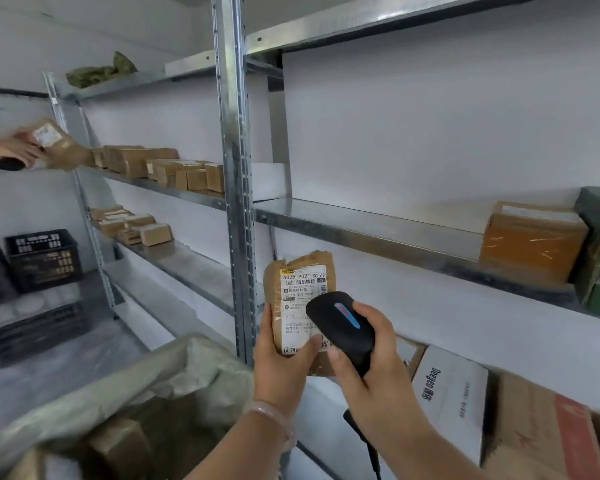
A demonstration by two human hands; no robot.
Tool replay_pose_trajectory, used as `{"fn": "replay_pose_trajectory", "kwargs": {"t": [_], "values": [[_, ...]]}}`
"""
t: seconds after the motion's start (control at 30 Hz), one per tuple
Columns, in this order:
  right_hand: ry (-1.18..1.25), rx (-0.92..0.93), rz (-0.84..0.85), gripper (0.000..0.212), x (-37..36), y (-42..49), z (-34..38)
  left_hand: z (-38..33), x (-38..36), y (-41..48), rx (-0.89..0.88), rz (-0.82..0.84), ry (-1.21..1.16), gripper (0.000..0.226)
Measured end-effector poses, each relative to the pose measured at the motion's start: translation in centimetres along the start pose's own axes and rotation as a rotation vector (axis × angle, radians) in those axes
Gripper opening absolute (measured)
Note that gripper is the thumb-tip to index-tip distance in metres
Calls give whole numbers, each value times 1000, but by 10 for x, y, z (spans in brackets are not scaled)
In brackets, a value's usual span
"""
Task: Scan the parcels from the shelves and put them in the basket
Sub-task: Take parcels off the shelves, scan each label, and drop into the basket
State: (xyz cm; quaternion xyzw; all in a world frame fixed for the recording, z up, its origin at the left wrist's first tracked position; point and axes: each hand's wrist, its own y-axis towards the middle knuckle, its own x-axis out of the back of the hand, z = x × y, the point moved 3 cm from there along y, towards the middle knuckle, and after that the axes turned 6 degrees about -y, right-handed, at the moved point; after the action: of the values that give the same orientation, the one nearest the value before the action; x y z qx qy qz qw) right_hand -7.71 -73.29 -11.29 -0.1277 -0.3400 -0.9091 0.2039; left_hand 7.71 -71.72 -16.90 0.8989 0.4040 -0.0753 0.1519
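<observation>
- The left hand grips the parcel upright, label toward the scanner.
- The right hand clasps the scanner; the basket lies below the left hand.

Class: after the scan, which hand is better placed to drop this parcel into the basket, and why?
Left, probably: the left hand grips the parcel and the basket lies below it to the left; the right hand holds the scanner.
</observation>
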Motion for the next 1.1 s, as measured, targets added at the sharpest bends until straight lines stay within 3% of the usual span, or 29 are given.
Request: {"fn": "replay_pose_trajectory", "kwargs": {"t": [0.33, 1.1], "values": [[59, -33, 191, 53, -56, -29, 8, 39, 77, -29, 110, -251, 168, 103], [25, -118, 315, 52, -146, -26, 4, 69, 174, -12, 223, -336, 260, 111]]}}
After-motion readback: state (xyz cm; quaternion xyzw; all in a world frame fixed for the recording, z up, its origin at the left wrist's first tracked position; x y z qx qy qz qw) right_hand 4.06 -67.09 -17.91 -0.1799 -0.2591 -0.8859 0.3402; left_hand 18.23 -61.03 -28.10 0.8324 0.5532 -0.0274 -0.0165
